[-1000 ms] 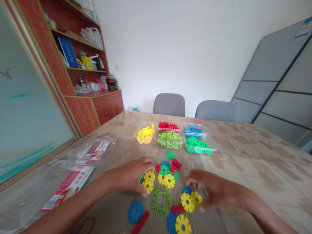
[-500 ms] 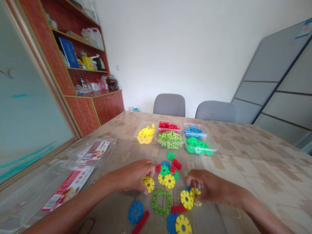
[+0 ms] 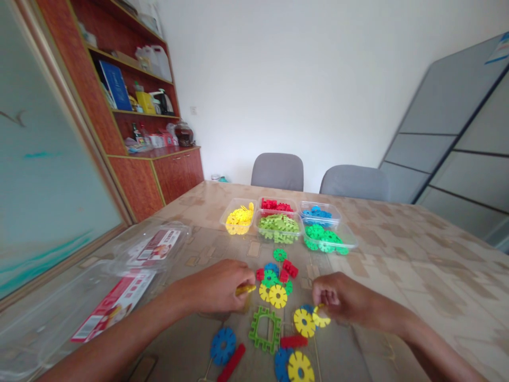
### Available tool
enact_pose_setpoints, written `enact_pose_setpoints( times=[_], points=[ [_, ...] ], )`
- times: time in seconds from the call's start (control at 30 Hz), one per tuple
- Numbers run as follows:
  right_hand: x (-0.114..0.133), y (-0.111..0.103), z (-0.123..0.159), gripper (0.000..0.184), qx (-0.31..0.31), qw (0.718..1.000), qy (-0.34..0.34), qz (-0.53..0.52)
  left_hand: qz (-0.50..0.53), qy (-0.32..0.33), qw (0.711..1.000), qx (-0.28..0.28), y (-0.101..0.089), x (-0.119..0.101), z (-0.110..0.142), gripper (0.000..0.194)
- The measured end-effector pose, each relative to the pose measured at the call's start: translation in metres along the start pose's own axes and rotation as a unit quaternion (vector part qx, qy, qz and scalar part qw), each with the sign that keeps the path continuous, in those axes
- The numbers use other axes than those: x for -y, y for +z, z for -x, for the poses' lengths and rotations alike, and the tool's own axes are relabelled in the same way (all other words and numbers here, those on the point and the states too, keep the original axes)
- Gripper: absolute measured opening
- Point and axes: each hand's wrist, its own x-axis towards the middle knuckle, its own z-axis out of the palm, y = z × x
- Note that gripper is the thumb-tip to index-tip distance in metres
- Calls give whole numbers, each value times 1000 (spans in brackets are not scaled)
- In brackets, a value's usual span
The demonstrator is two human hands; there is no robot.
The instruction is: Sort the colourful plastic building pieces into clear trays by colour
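Along the bench's left edge, near the front corner, lie a clear plastic lid [image 3: 151, 248] and a clear plastic box [image 3: 79, 313] with a red-and-white printed card [image 3: 115, 305] inside, their far side close to the bench edge. Just right of them the left hand [image 3: 217, 286] hovers over the bench, its fingers closed narrow in a pinch on a yellow piece [image 3: 245, 289], seen nearly edge-on and lifted off the bench top. Below it sit a blue disc [image 3: 222, 346] and a red bar [image 3: 231, 363], near the front edge.

Toward the middle, a narrow gap separates the yellow piece from a loose cluster of yellow, green, blue and red pieces [image 3: 274, 286]. A green square frame [image 3: 264, 330] lies just below that cluster, and a small green disc [image 3: 280, 254] sits just above it. Along the far side stand five clear trays: yellow pieces [image 3: 238, 218], red pieces [image 3: 272, 205], lime-green pieces [image 3: 278, 228], blue pieces [image 3: 320, 214] and green discs [image 3: 324, 237].

At the front, a red bar [image 3: 293, 341] lies above a blue disc [image 3: 282, 365] and a yellow disc [image 3: 300, 367]. Farther right, the right hand [image 3: 345, 300] pinches a second yellow disc [image 3: 321, 317] in narrow fingers, just beside a third yellow disc [image 3: 304, 322]. Beyond it, tan patterned bench top stretches well across to the right edge.
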Motion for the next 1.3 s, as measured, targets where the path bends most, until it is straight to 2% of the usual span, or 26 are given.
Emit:
enact_pose_setpoints(
  times=[0.13,0.37,0.57,0.67,0.8,0.9,1.0,1.1,1.3],
  points=[
    [5,5,-1,5,10,1000,-13,-21,-4,1,1000,-17,5,3,-4,16],
    [17,15,-3,14,-22,998,-52,8,23,36,999,-26,4,5,-5,16],
    [22,25,-7,10,2,998,-49,-43,109,84,988,-63,4,-3,-8,18],
    [22,32,-10,12,-13,995,-91,-29,159,87,981,-65,8,-10,-10,13],
    [19,36,-11,28,-40,989,-144,23,198,93,974,-62,15,-14,-13,16],
    [18,34,-10,34,-31,990,-136,35,194,86,975,-66,19,-13,-13,25],
    [19,32,-9,32,-21,990,-136,30,181,77,978,-66,22,-12,-14,32],
    [18,32,-9,31,-23,991,-129,21,171,75,980,-73,24,-13,-15,34],
    [15,35,-8,31,-22,997,-68,1,152,45,984,-80,24,-15,-13,33]
  ],
)
